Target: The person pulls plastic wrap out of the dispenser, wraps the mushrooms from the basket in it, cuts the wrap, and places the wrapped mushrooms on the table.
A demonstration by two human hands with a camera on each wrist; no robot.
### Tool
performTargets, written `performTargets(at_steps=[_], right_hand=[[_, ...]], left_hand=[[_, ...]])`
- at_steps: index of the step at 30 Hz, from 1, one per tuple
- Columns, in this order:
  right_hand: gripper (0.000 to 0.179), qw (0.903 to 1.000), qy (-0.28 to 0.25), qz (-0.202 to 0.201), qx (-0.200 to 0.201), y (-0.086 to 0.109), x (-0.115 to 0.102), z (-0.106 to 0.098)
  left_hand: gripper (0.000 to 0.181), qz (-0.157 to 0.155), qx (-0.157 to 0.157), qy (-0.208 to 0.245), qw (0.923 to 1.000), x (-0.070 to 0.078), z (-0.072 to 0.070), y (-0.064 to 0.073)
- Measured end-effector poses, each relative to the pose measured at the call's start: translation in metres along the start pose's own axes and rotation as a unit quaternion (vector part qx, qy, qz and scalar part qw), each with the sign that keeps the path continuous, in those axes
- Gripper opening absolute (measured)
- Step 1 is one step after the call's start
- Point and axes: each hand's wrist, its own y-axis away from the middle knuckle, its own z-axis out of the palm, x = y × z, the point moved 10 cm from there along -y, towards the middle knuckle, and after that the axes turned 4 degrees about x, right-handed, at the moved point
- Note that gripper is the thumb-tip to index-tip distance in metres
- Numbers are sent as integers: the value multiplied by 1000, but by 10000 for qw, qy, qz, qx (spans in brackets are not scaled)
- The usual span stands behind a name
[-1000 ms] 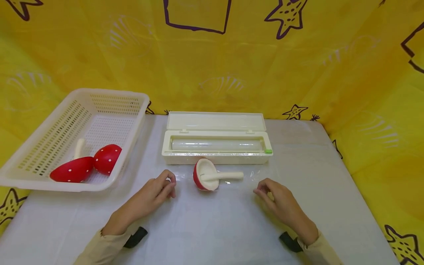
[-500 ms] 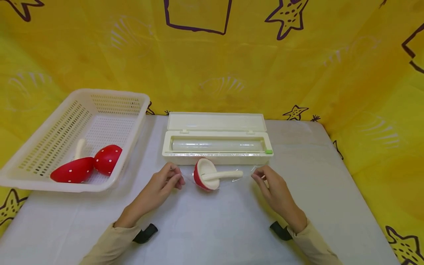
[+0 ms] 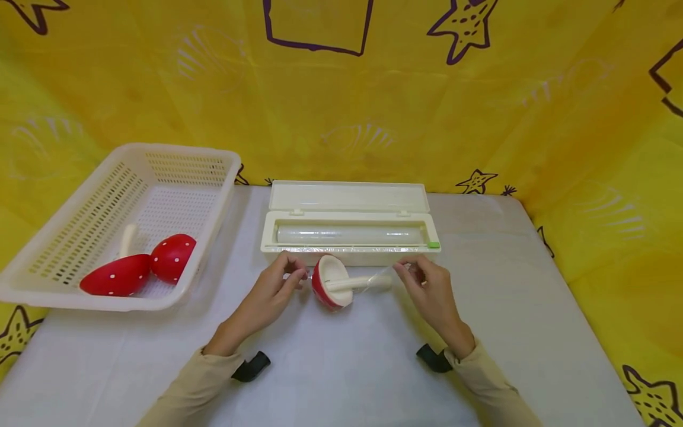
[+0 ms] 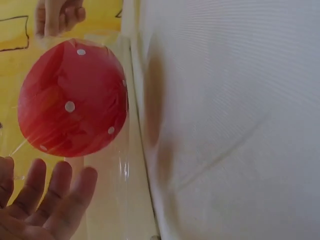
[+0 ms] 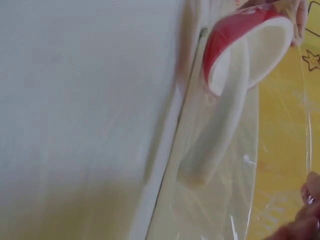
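Drawn inward since earlier, left hand (image 3: 267, 293) and right hand (image 3: 429, 290) pinch clear film (image 3: 377, 279) around the red-capped mushroom (image 3: 335, 280)

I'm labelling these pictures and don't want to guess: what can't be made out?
Head view: full outline of the clear film, too transparent to trace.
Head view: lower end of the white stem in the basket, hidden behind a red dotted piece.
Left wrist view: hollow of the mushroom-shaped toy, hidden by its red outside.
Right wrist view: most of the right hand, cut off by the frame's edges.
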Motion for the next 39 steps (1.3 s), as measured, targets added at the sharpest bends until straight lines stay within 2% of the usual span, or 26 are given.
performTargets(at_steps=[3,5,9,12,14,17,24,28,34,39], right_hand=[[8,9969,-636,379,-257,-1,4,13],[5,9935,-873,597,-414,-1,7,21],[5,9900,-819,911,-702,-1,11,35],[6,9888,-548,953,-1011,0,12,45],[7,9882,-382,809,-1247,1,11,52],[15,9855,-68,389,-1652,4,7,62],[38,9645,840,-414,-2468,15,3,78],[42,9554,1239,-708,-2584,18,1,82],[44,9497,1454,-804,-2656,20,-1,84],[30,9492,1571,-1001,-2537,19,-5,86]], left_hand=[[7,51,119,-151,9998,3,1,-5],[6,46,155,-202,9997,5,3,-8],[7,61,222,-355,9991,8,7,-12],[6,104,302,-450,9985,8,8,-12],[6,163,335,-492,9981,8,10,-12],[6,236,336,-516,9978,6,13,-11],[6,441,251,-845,9951,2,22,-9],[6,540,263,-898,9941,3,24,-8],[5,530,278,-974,9934,6,24,-8],[7,570,282,-1037,9926,9,26,-8]])
